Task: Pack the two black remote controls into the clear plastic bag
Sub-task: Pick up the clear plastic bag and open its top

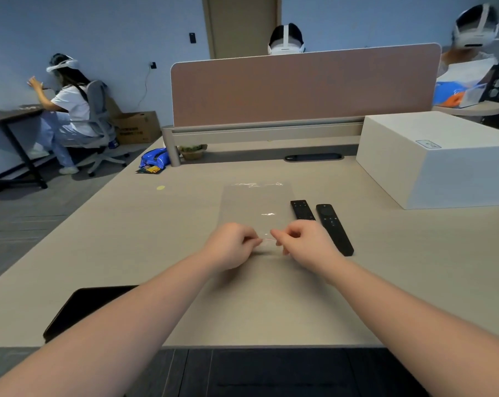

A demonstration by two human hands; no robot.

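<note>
A clear plastic bag (255, 204) lies flat on the beige desk (156, 239), stretching away from me. My left hand (231, 245) and my right hand (305, 242) both pinch its near edge between thumb and fingers, close together. Two black remote controls lie side by side just right of the bag. The shorter remote (302, 210) is next to the bag, its near end hidden behind my right hand. The longer remote (334, 229) lies further right.
A large white box (437, 159) stands at the back right of the desk. A black tablet (85, 308) lies near the front left edge. A pink divider panel (300, 87) closes the far side. Other people sit beyond it and at the left.
</note>
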